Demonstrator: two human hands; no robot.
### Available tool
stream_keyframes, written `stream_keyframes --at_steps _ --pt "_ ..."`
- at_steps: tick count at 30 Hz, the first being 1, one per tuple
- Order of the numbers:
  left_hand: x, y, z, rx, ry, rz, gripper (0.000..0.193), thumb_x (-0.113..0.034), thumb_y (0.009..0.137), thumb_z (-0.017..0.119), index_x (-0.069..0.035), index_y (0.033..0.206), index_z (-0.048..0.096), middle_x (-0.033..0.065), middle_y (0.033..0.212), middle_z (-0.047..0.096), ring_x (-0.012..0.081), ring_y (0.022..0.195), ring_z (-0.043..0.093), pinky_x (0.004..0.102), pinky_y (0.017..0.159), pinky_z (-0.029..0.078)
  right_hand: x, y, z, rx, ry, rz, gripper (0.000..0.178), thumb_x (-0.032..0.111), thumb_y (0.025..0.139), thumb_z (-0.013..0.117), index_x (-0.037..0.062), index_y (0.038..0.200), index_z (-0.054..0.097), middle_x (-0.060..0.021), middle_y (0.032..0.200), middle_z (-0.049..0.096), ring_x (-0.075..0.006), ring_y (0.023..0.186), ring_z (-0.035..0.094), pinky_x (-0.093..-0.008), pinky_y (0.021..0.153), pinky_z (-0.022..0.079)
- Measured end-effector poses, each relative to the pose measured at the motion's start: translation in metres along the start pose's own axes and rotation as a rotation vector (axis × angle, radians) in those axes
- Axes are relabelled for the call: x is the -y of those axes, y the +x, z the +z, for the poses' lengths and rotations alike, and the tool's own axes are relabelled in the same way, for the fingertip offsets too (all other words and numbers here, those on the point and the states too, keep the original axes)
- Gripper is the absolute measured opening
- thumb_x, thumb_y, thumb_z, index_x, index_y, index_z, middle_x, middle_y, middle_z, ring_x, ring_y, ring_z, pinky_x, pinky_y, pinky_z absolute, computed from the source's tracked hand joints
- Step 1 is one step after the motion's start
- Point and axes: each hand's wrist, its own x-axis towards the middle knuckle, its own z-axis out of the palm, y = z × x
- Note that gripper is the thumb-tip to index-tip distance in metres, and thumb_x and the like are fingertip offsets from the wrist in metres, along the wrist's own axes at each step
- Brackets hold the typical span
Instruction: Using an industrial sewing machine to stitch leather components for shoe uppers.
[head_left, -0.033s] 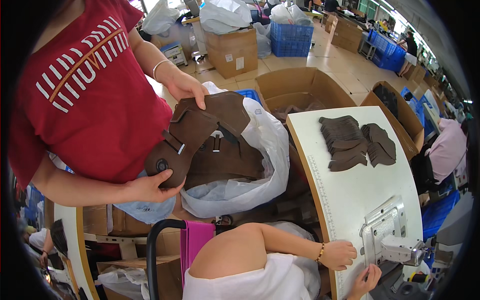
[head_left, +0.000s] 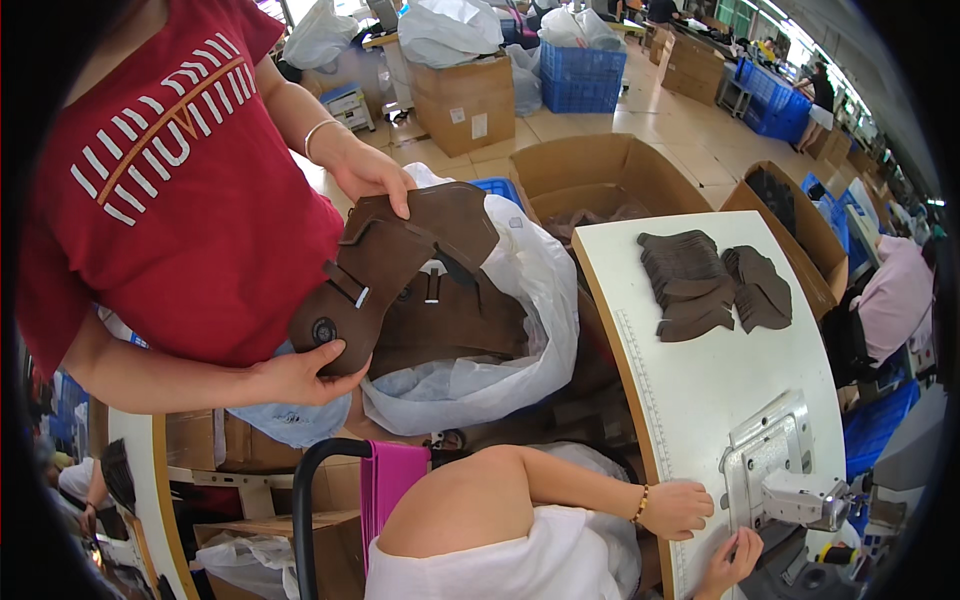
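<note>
My left hand (head_left: 679,510), a beaded bracelet at its wrist, rests with loosely curled fingers on the white worktable (head_left: 740,370) near its edge, beside the white sewing machine (head_left: 803,498). My right hand (head_left: 731,565) is at the lower edge, thumb and forefinger together close to the machine; what they hold, if anything, is too small to make out. Farther along the table lie two stacks of dark brown leather pieces (head_left: 688,285). To the left, a person in a red T-shirt holds a large dark brown leather part (head_left: 345,315) with both hands.
Beside that person, a white plastic-lined bin (head_left: 548,330) holds more brown leather parts. An open cardboard box (head_left: 620,170) stands beyond the table. A pink-backed chair (head_left: 395,490) is behind my arm. Boxes and blue crates (head_left: 580,80) stand on the tiled floor farther off.
</note>
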Motion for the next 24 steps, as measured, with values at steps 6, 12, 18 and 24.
stream_keyframes --at_steps 6,12,18,24 --pt "0.0 0.0 -0.002 0.043 0.029 -0.015 0.018 -0.024 0.071 0.064 -0.007 0.073 0.063 0.0058 0.087 0.053 0.0204 0.097 0.051 0.0327 0.083 0.04 -0.014 -0.013 0.007 0.031 0.097 -0.003 0.015 -0.01 0.078 0.054 -0.0072 0.092 0.058 -0.0189 0.09 0.058 -0.035 0.082 0.055 -0.0412 0.074 0.046" --pt "-0.004 0.008 -0.047 -0.202 -0.396 -0.21 0.017 -0.008 0.077 0.064 -0.005 0.094 0.062 0.0096 0.097 0.059 0.0263 0.097 0.055 0.0365 0.084 0.045 -0.019 -0.018 0.006 0.048 0.105 0.007 0.015 -0.009 0.078 0.053 -0.0076 0.093 0.057 -0.0189 0.09 0.057 -0.0354 0.083 0.054 -0.0405 0.075 0.045" --pt "0.019 -0.024 -0.153 -0.772 0.034 -0.506 0.026 -0.009 0.077 0.067 -0.003 0.101 0.057 0.0103 0.102 0.06 0.023 0.089 0.06 0.0305 0.078 0.049 -0.017 -0.018 0.002 0.067 0.132 0.024 0.015 -0.01 0.078 0.054 -0.0081 0.092 0.058 -0.0183 0.09 0.058 -0.0347 0.083 0.054 -0.0409 0.074 0.045" --pt "0.02 -0.096 -0.233 -1.503 -0.039 -0.443 0.016 -0.004 0.086 0.06 -0.008 0.082 0.045 -0.0021 0.075 0.049 0.0033 0.06 0.041 0.0182 0.054 0.037 -0.016 -0.019 0.002 0.057 0.139 0.028 0.014 -0.011 0.077 0.055 -0.0083 0.09 0.058 -0.0175 0.09 0.058 -0.0335 0.082 0.055 -0.0408 0.072 0.046"
